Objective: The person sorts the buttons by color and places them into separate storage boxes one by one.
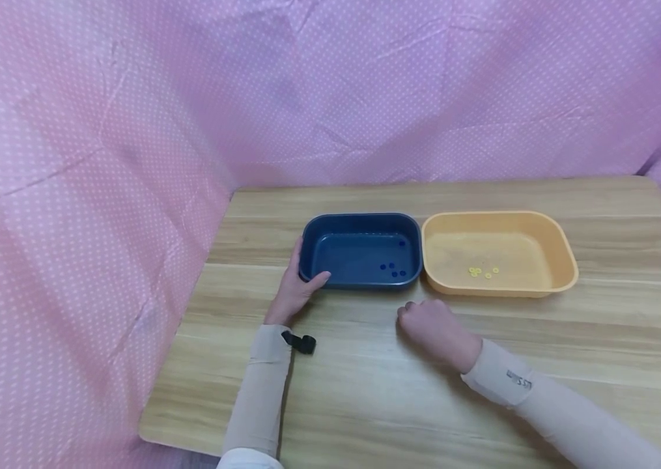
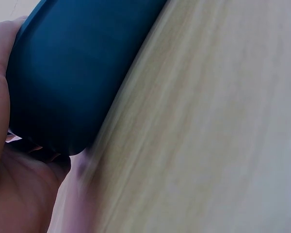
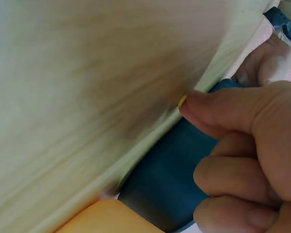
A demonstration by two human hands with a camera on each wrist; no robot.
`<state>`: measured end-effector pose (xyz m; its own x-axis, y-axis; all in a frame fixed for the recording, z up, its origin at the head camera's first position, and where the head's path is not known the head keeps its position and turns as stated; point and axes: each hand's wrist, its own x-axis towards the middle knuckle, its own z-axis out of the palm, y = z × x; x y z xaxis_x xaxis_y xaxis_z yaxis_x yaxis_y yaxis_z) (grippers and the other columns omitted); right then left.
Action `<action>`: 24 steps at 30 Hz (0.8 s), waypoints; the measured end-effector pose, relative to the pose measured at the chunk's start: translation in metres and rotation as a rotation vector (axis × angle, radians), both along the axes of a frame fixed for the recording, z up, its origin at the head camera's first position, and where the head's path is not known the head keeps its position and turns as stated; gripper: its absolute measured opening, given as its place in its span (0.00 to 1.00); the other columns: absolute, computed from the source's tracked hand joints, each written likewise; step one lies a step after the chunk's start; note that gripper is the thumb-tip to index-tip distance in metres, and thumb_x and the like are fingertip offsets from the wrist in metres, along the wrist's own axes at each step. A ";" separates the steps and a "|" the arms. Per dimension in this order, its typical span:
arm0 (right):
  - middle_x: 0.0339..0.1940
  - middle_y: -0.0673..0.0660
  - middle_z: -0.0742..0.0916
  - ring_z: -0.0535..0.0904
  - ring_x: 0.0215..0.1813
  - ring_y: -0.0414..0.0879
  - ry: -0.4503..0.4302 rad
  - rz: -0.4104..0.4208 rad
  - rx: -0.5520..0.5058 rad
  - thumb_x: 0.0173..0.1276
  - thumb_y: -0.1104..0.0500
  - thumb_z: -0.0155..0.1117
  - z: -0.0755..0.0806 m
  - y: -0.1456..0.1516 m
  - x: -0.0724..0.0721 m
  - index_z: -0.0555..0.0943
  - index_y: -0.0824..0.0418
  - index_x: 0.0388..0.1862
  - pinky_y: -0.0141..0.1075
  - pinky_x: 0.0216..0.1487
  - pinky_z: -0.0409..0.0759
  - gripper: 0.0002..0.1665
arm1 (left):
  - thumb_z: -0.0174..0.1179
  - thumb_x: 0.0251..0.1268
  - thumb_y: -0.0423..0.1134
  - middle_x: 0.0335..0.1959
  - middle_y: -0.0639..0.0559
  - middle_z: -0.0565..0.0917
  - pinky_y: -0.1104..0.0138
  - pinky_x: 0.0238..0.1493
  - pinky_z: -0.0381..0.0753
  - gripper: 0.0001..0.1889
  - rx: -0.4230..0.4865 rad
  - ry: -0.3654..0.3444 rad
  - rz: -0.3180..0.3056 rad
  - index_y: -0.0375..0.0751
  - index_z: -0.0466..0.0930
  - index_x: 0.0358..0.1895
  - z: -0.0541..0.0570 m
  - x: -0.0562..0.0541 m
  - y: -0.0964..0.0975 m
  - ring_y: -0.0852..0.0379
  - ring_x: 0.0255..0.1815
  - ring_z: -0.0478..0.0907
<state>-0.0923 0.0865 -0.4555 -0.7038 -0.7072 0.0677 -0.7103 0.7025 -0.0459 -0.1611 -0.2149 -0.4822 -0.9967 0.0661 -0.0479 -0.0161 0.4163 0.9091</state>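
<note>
My left hand (image 1: 293, 288) holds the left end of a dark blue plastic basin (image 1: 359, 283), thumb along the near side and fingers around the left wall. In the left wrist view the basin's outer wall (image 2: 82, 68) sits against the palm. My right hand (image 1: 438, 332) is over the table in front of the basins. Between its thumb and forefinger it pinches a small yellow piece (image 3: 182, 101), mostly hidden by the fingertips; the other fingers are curled in. Several small dark blue discs (image 1: 391, 266) lie in the blue basin's right part.
An orange-yellow basin (image 1: 497, 290) stands right beside the blue one, with several small yellow rings (image 1: 488, 275) on its floor. Both are on a light wood table (image 1: 353, 384). Pink dotted cloth (image 1: 330, 98) hangs behind and to the left.
</note>
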 end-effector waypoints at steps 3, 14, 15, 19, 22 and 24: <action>0.19 0.56 0.79 0.70 0.18 0.45 0.009 0.003 0.011 0.56 0.71 0.65 -0.002 0.001 0.001 0.80 0.64 0.28 0.38 0.11 0.67 0.04 | 0.68 0.60 0.48 0.79 0.59 0.47 0.51 0.74 0.47 0.51 -0.005 -0.002 0.001 0.62 0.39 0.79 0.000 0.000 0.001 0.53 0.77 0.47; 0.20 0.50 0.78 0.70 0.19 0.40 -0.184 -0.210 -0.221 0.65 0.66 0.61 0.009 0.008 0.001 0.79 0.62 0.30 0.34 0.15 0.70 0.04 | 0.68 0.60 0.49 0.79 0.58 0.47 0.51 0.74 0.46 0.52 -0.015 0.002 0.006 0.63 0.39 0.79 0.000 0.001 0.000 0.53 0.77 0.46; 0.20 0.50 0.79 0.71 0.19 0.40 -0.250 -0.252 -0.282 0.67 0.64 0.61 0.014 0.010 -0.001 0.80 0.61 0.31 0.33 0.17 0.71 0.04 | 0.68 0.60 0.49 0.79 0.58 0.47 0.50 0.74 0.46 0.52 -0.014 0.004 0.006 0.63 0.39 0.78 0.000 0.001 0.000 0.52 0.77 0.46; 0.29 0.56 0.85 0.77 0.26 0.44 -0.543 -0.420 -0.534 0.73 0.57 0.58 0.040 0.029 -0.014 0.82 0.63 0.43 0.36 0.24 0.77 0.11 | 0.68 0.60 0.50 0.79 0.58 0.47 0.50 0.74 0.47 0.52 -0.022 0.010 0.007 0.63 0.38 0.79 0.001 0.001 0.000 0.52 0.77 0.46; 0.40 0.58 0.85 0.77 0.37 0.47 -0.705 -0.561 -0.700 0.75 0.48 0.54 0.057 0.053 -0.026 0.81 0.63 0.51 0.38 0.35 0.77 0.21 | 0.68 0.60 0.50 0.79 0.58 0.46 0.50 0.74 0.46 0.52 -0.024 0.004 0.001 0.61 0.38 0.79 0.001 0.001 0.000 0.52 0.77 0.45; 0.33 0.53 0.84 0.74 0.34 0.44 -0.772 -0.656 -0.800 0.73 0.42 0.54 0.066 0.071 -0.033 0.81 0.61 0.54 0.36 0.34 0.74 0.27 | 0.68 0.60 0.50 0.79 0.58 0.46 0.51 0.75 0.46 0.52 -0.026 0.001 0.000 0.60 0.38 0.79 0.000 0.001 0.000 0.53 0.78 0.45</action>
